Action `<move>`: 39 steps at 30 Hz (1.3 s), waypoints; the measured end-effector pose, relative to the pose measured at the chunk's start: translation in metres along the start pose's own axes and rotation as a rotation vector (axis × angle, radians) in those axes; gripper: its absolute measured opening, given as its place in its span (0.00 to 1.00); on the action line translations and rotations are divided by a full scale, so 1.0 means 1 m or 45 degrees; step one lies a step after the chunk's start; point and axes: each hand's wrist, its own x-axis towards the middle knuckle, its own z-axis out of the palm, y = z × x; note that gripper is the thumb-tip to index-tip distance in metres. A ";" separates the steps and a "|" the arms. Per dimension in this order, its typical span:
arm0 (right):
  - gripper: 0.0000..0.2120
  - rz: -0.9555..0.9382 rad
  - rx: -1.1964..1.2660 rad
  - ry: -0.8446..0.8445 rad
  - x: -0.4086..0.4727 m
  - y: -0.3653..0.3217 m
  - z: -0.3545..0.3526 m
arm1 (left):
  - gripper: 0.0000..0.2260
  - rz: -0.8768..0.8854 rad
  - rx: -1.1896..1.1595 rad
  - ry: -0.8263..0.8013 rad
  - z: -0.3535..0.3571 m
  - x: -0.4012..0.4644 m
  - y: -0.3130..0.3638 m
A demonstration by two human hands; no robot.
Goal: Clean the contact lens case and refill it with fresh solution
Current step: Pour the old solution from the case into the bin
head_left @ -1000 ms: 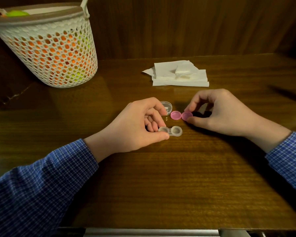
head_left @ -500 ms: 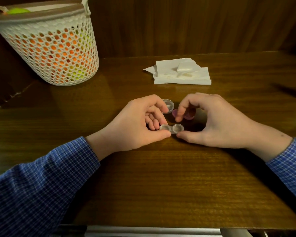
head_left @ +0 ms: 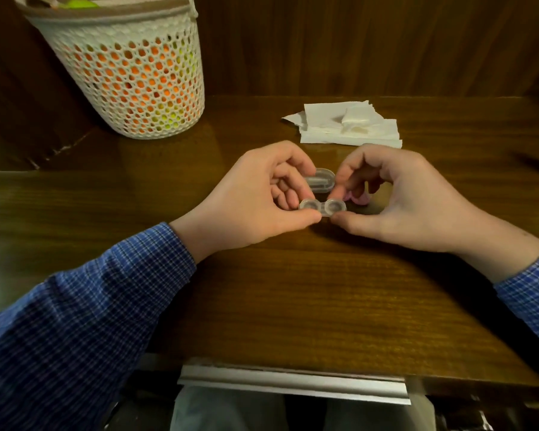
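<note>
Head view showed the left hand and right hand each pinching one end of the clear plastic two-well lens case, probably steadying it for cleaning. It sat mid-bench; pink round caps lay at two o'clock, white folded tissues at twelve.

Lens case before tissues

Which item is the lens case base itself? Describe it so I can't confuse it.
On the wooden table, in front of the stack of white tissues, the left hand and right hand pinch the lens case between them. It has two joined clear round wells, uncapped, unlike the pink caps behind it.
</note>
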 end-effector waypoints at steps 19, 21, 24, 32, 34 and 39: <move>0.18 -0.496 0.309 -0.229 0.043 -0.246 0.181 | 0.32 -0.089 -0.695 1.008 -0.129 -0.305 0.001; 0.18 -0.532 0.338 -0.286 0.038 -0.274 0.215 | 0.30 -0.102 -0.818 1.146 -0.125 -0.343 -0.007; 0.19 -0.558 0.370 -0.365 0.029 -0.311 0.262 | 0.25 -0.108 -0.930 1.335 -0.123 -0.397 -0.016; 0.22 -0.549 0.402 -0.568 0.011 -0.368 0.348 | 0.28 -0.187 -0.988 1.660 -0.133 -0.491 -0.030; 0.23 -0.547 0.415 -0.584 0.009 -0.376 0.362 | 0.28 -0.189 -0.999 1.680 -0.135 -0.503 -0.034; 0.23 -0.546 0.464 -0.591 0.002 -0.385 0.390 | 0.27 -0.204 -0.900 1.701 -0.141 -0.530 -0.041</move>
